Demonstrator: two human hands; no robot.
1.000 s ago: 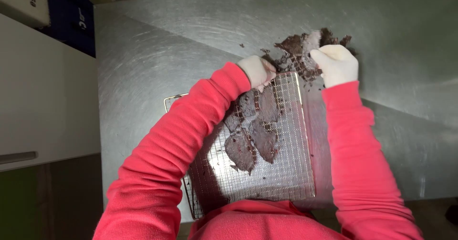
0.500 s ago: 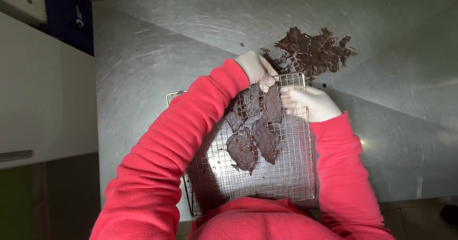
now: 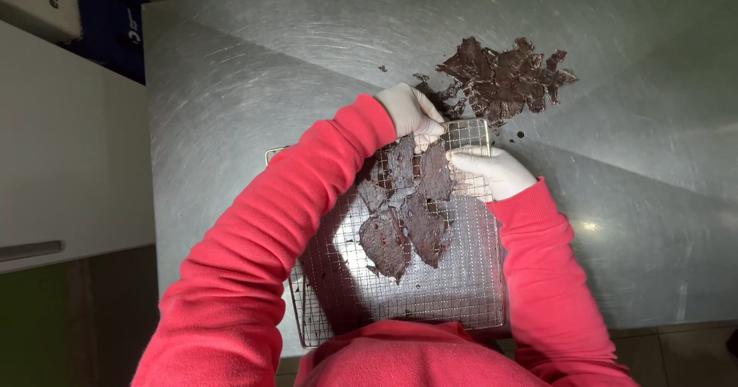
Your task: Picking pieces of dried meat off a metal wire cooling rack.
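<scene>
A wire mesh rack [image 3: 461, 279] lies on a steel table [image 3: 269, 72] right in front of me. Several flat dark brown dried pieces [image 3: 403, 218] stick to its middle. My left hand [image 3: 411, 114], in a white glove, grips the rack's far edge and touches the top of the dark pieces. My right hand [image 3: 492, 172], also gloved, rests on the mesh at the far right, fingers pointing left against the edge of a dark piece. Both sleeves are red. A loose heap of the same dark pieces [image 3: 503, 79] lies on the table beyond the rack.
Small dark crumbs [image 3: 382, 69] dot the table near the heap. A white cabinet front [image 3: 69, 164] with a handle stands to the left. A dark blue crate [image 3: 115, 26] and a white box [image 3: 46, 3] sit at the far left corner.
My right hand has come back from the heap on the table to the rack's far right part. The left hand has stayed on the rack's far edge.
</scene>
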